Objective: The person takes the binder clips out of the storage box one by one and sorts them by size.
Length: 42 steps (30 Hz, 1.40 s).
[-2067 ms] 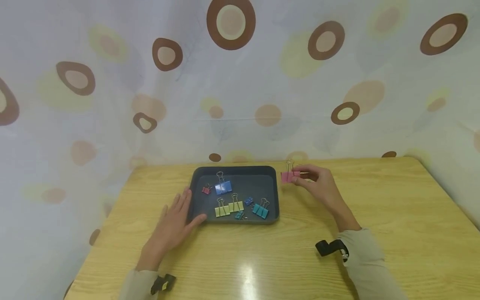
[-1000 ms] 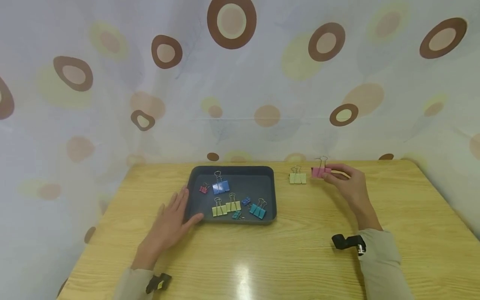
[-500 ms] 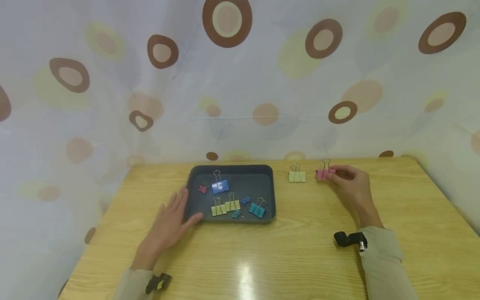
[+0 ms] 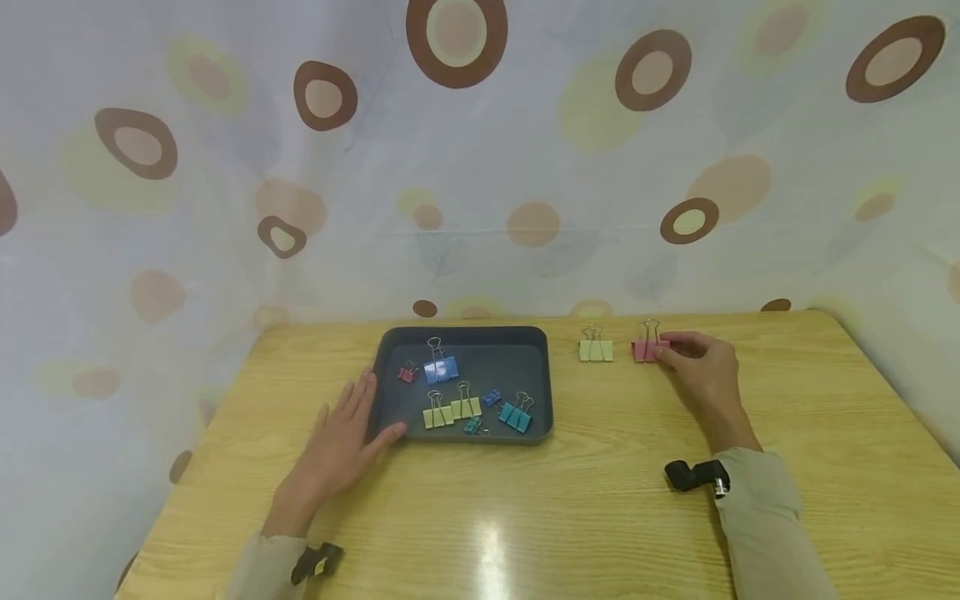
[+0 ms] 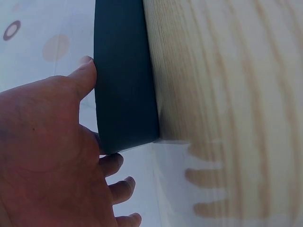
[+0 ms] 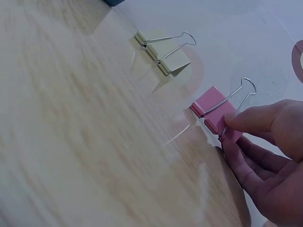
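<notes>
My right hand (image 4: 705, 367) pinches a pink binder clip (image 4: 646, 351) between thumb and fingers, low at the table's back right; its wire handles point up. In the right wrist view the thumb presses the face of the pink binder clip (image 6: 218, 111). Left of it stands a pale yellow binder clip (image 4: 596, 351). My left hand (image 4: 333, 450) lies spread at the left side of a dark tray (image 4: 465, 439), thumb at its front rim. The left wrist view shows the left hand (image 5: 52, 151) with its thumb and a finger against the tray wall (image 5: 125, 75).
Inside the tray are a large blue binder clip (image 4: 441, 370), a small red one, two yellow ones, a small blue one and two teal ones, the larger being this teal clip (image 4: 516, 417). A patterned curtain (image 4: 480, 167) hangs behind the wooden table (image 4: 585, 517).
My right hand has carried the pink binder clip rightward from beside the tray, past the yellow clip, then lowered it slightly at the back right. The left hand stays at the tray.
</notes>
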{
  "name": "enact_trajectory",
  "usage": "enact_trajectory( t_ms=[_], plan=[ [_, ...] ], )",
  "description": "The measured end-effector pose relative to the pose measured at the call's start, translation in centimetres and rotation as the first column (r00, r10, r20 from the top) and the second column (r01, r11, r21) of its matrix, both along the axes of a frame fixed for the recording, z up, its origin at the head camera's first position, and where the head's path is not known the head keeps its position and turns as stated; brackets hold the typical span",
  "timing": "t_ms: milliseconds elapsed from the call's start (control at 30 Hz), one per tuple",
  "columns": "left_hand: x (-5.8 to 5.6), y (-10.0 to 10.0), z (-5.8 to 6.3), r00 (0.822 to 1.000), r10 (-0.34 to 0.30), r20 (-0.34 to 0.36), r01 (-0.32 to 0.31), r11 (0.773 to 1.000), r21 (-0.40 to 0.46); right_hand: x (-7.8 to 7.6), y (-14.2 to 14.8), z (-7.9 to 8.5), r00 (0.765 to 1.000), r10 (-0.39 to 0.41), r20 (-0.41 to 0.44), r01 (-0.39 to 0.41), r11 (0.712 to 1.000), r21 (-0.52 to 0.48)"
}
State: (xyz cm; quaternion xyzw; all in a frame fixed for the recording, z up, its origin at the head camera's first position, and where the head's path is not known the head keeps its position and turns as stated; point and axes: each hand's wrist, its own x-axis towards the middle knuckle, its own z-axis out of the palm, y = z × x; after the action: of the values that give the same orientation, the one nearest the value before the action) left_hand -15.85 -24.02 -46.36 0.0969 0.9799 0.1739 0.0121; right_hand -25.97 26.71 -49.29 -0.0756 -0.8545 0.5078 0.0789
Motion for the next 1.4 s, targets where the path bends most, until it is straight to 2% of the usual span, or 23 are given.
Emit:
enact_trajectory(
  t_ms=[333,600,733,833,933,1100,1200,1333,1400],
  plan=[
    [0.1,0.2,0.4,1.0,-0.002,0.0,0.002,1.0,0.003,0.1,0.0,-0.2,0.999,0.009,-0.053,-0.006,0.998,0.058],
    [0.3,0.3,0.5,1.0,0.004,-0.002,-0.004,1.0,0.002,0.1,-0.1,-0.1,0.999,0.02,-0.04,-0.015,0.993,0.118],
    [0.3,0.4,0.7,1.0,0.005,-0.003,-0.005,1.0,0.0,0.1,-0.1,-0.1,0.999,0.024,-0.045,-0.019,0.994,0.107],
    [0.3,0.3,0.7,1.0,0.003,-0.006,-0.003,1.0,-0.001,0.2,0.0,-0.1,0.999,0.025,-0.04,-0.022,0.998,0.061],
    [0.3,0.3,0.5,1.0,0.001,-0.004,-0.001,1.0,-0.001,0.4,0.1,-0.1,1.0,0.028,-0.005,-0.028,0.999,-0.03],
    [0.2,0.2,0.0,1.0,-0.002,0.012,0.002,1.0,0.005,0.9,0.2,0.1,0.998,0.022,0.054,-0.01,0.977,-0.214],
    [0.2,0.0,-0.1,1.0,-0.002,0.024,0.002,1.0,0.003,0.8,0.1,0.5,1.0,0.023,-0.012,-0.025,0.973,-0.229],
    [0.1,-0.1,-0.1,1.0,-0.002,0.018,0.002,1.0,-0.005,0.7,-0.1,1.1,0.992,0.02,-0.127,-0.041,0.986,-0.164],
    [0.0,0.0,-0.2,1.0,-0.008,0.005,0.008,1.0,-0.008,0.8,0.0,1.3,0.989,0.004,-0.15,-0.03,0.985,-0.171]
  ],
)
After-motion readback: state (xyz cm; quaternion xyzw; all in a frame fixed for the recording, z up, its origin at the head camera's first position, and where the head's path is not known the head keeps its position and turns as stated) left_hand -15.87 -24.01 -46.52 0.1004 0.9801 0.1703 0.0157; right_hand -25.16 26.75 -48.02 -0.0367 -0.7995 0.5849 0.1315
